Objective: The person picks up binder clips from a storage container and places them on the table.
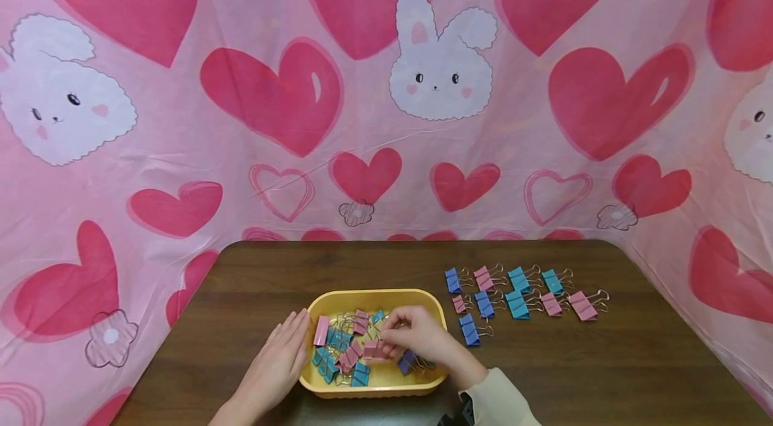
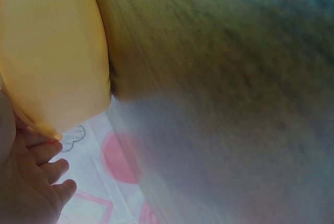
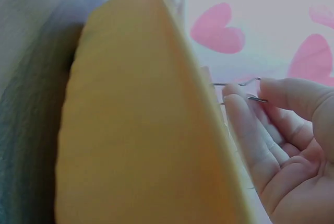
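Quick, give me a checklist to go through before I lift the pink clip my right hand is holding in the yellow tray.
1. Hold on the clip: ok. The right hand pinches the pink clip by its wire handles.
2. Tray braced: ok. The left hand rests against the left side of the yellow tray.
3. Held clip outside the tray: not ok. It is within the rim.
4. Held clip free of its neighbors: cannot tell. Other clips lie close by.
5. Laid-out clips facing one way: ok. Their handles point right.
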Demonstrator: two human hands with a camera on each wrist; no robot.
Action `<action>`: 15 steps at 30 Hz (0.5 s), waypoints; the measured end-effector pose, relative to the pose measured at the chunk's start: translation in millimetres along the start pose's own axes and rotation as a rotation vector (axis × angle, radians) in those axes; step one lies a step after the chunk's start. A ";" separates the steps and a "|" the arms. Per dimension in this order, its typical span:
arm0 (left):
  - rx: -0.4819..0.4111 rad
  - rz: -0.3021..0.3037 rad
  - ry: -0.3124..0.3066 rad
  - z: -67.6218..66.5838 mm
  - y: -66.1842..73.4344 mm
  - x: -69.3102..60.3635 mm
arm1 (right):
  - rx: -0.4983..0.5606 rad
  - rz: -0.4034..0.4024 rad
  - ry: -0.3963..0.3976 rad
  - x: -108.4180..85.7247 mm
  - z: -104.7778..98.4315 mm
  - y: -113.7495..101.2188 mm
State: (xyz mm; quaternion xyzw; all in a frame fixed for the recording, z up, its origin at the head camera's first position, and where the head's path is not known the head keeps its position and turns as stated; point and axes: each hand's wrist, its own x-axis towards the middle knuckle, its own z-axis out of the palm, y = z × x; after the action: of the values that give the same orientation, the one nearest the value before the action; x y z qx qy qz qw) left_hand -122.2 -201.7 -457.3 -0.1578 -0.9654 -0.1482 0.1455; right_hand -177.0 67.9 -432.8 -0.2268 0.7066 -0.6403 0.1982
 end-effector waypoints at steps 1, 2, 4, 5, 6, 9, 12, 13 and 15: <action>-0.001 0.002 0.002 0.2 0.0 -0.1 | 0.010 -0.010 0.010 -0.6 -1.8 -1.3; -0.001 0.004 0.003 0.3 0.0 -0.1 | 0.021 -0.015 0.026 -1.3 -3.7 -2.6; -0.002 0.008 0.009 0.3 0.2 -0.1 | 0.056 -0.029 0.059 -3.7 -8.1 -6.4; -0.004 0.012 0.016 0.4 0.3 -0.1 | 0.078 -0.036 0.078 -5.2 -10.7 -8.2; -0.004 0.016 0.022 0.4 0.4 -0.1 | 0.096 -0.046 0.097 -6.9 -13.8 -10.0; -0.004 0.030 0.045 0.6 0.7 -0.3 | 0.129 -0.060 0.165 -13.8 -24.3 -16.4; -0.003 0.037 0.055 0.7 0.8 -0.3 | 0.132 -0.061 0.240 -20.5 -36.3 -19.5; -0.002 0.038 0.057 0.8 0.7 -0.4 | 0.129 -0.058 0.271 -22.7 -40.2 -20.3; -0.003 0.041 0.061 1.0 0.6 -0.5 | 0.134 -0.058 0.327 -27.3 -47.7 -21.9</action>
State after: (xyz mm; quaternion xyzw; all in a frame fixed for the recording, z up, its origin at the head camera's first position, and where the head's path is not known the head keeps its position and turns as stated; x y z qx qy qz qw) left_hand -121.8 -200.9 -458.3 -0.1731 -0.9569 -0.1513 0.1775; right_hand -180.4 120.8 -406.5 -0.1263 0.6784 -0.7196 0.0769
